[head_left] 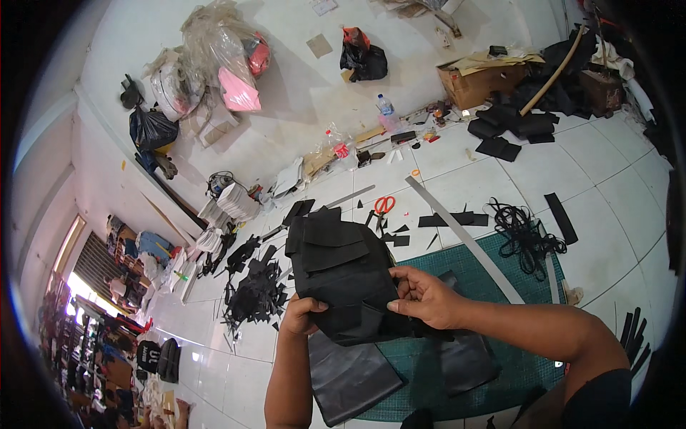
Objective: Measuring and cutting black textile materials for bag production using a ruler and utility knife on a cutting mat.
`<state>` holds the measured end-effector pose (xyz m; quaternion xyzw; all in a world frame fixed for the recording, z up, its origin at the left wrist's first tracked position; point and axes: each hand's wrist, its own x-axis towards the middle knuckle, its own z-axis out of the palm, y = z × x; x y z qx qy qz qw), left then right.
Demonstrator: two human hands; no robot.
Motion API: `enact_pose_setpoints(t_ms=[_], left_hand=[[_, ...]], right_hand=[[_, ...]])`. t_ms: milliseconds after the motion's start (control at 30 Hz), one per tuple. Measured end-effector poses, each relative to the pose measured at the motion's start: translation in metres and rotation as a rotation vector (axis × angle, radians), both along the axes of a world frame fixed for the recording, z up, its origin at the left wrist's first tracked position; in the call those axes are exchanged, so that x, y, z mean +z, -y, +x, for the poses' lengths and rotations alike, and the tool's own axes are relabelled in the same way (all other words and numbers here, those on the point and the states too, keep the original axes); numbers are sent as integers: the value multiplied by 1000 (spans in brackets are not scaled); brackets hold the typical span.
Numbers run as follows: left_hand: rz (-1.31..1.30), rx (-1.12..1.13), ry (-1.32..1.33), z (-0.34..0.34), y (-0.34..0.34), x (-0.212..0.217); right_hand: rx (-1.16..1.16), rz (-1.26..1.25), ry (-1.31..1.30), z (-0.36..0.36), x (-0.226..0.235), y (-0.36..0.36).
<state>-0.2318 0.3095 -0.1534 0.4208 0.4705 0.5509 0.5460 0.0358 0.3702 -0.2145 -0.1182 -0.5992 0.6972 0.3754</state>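
The black fabric piece [343, 275] is up off the floor, held between both hands over the near-left corner of the green cutting mat [500, 357]. It already looks partly built: layered panels and a flap-like strip sit stacked across its upper half, so some assembly appears done, though whether the seams are stitched or only laid together cannot be told. Loose work remains around it, going by the uncut and cut black pieces lying about.

The left hand [300, 314] grips the lower left edge from beneath, thumb on top, fingers tucked behind the fabric and hidden. The right hand [425, 293] comes in from the right, its fingers [404, 275] curled and pressed together, pinching the right edge with the thumb along the lower margin. So the piece hangs between the two hands, its bulk above and to the left of the right hand's knuckles.

Below it, dark sheets [357, 379] lie on the mat and the white tiled floor [614, 236]. Further out: a long metal ruler [464, 239] slanting across, red-handled scissors [384, 205], a tangle of black cord [525, 236], and a heap of black offcuts [254, 289] to the left.
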Motion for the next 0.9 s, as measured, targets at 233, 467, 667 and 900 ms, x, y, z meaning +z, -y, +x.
enact_pose_setpoints(t_ms=[233, 467, 667, 900], left_hand=[[60, -25, 59, 5, 3, 2], [76, -2, 44, 10, 6, 7], [194, 66, -95, 58, -1, 39], [199, -707, -296, 75, -30, 32]], right_hand=[[-25, 62, -27, -1, 1, 2], [-4, 52, -34, 0, 6, 7], [-306, 43, -135, 7, 54, -5], [-841, 282, -242, 110, 134, -35]])
